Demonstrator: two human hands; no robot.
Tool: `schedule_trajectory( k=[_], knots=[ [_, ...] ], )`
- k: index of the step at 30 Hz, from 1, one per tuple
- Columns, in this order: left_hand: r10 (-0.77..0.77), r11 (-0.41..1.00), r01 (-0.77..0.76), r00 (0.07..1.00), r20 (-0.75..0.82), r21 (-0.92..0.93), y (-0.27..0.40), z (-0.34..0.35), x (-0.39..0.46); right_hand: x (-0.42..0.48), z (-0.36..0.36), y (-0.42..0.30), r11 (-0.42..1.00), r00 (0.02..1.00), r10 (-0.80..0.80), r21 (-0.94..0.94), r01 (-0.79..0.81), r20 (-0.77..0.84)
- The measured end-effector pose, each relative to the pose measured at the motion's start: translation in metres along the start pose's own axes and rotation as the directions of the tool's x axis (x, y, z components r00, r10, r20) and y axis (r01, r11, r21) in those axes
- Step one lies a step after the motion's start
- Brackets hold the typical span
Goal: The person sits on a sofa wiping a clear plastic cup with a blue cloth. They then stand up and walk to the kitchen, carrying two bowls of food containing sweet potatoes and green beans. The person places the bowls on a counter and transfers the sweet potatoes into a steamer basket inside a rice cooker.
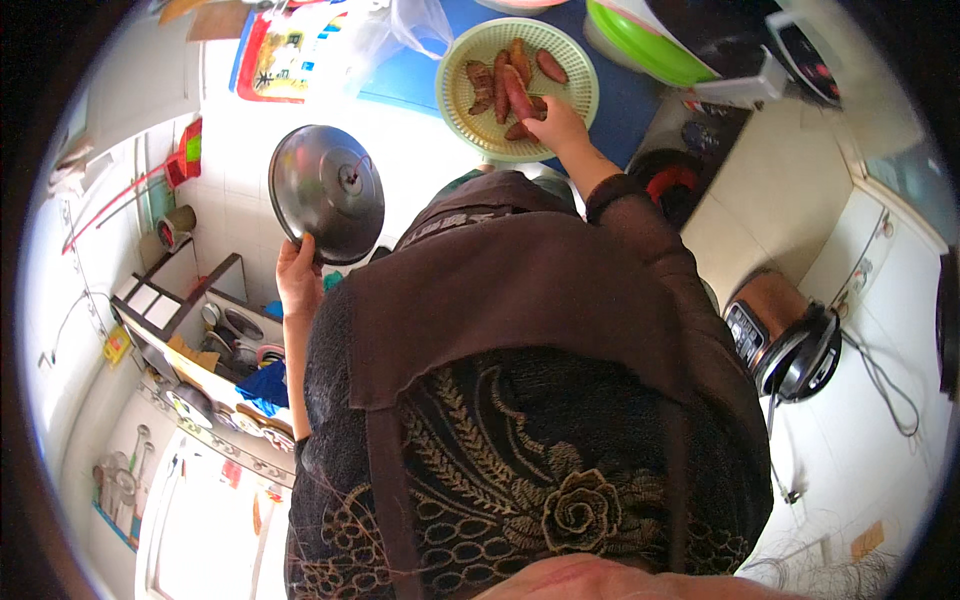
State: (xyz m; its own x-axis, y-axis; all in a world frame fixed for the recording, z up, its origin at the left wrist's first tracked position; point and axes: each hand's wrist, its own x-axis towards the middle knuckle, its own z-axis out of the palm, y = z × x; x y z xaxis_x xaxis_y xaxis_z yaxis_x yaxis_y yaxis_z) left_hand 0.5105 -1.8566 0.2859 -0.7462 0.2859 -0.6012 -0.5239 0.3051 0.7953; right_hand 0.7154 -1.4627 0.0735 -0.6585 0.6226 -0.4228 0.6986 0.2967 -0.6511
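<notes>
My left hand (297,271) grips the edge of a round metal pot lid (319,199), held up on edge. Its domed face has a small knob fitting in the middle, with a thin reddish loop by it. Over a pale green plastic colander basket (445,105), my right hand (559,129) has its fingers and thumb around one end of a reddish sweet potato (517,91). Several more lie in the basket, including a knobbly one (480,86) at the left and a short one (551,66) at the right. My palm hides part of those beneath.
The basket rests on a blue surface (401,79). A printed bag (274,64) and clear plastic bag (416,26) lie left of it; a bright green basin (645,45) is at right. A brown electric cooker (772,322) stands right of my body, shelves with dishes (232,330) at left.
</notes>
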Motion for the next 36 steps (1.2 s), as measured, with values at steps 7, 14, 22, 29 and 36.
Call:
schedule_trajectory(
  k=[7, 14, 22, 29, 36],
  knots=[
    [0.001, 0.987, -0.017, 0.995, -0.102, -0.159, -0.029, -0.022, -0.078, 0.011, 0.028, -0.005, 0.976, 0.992, 0.029, -0.209, -0.055, -0.126],
    [0.023, 0.983, -0.056, 0.982, -0.187, -0.176, -0.060, -0.041, -0.100, 0.033, 0.026, 0.010, 0.976, 0.995, 0.089, -0.205, -0.077, 0.049],
    [-0.007, 0.971, -0.045, 0.977, -0.213, -0.234, -0.072, -0.045, -0.098, 0.030, -0.013, 0.036, 0.951, 0.960, 0.131, 0.242, -0.191, 0.246],
    [0.030, 0.973, -0.056, 0.993, -0.118, -0.224, -0.033, -0.010, -0.080, 0.040, 0.007, 0.037, 1.000, 0.996, -0.016, -0.026, 0.014, -0.084],
    [0.041, 0.996, -0.036, 0.998, 0.054, -0.081, -0.022, 0.002, -0.030, -0.004, -0.027, 0.045, 0.998, 0.988, -0.043, -0.053, 0.035, -0.150]
  ],
)
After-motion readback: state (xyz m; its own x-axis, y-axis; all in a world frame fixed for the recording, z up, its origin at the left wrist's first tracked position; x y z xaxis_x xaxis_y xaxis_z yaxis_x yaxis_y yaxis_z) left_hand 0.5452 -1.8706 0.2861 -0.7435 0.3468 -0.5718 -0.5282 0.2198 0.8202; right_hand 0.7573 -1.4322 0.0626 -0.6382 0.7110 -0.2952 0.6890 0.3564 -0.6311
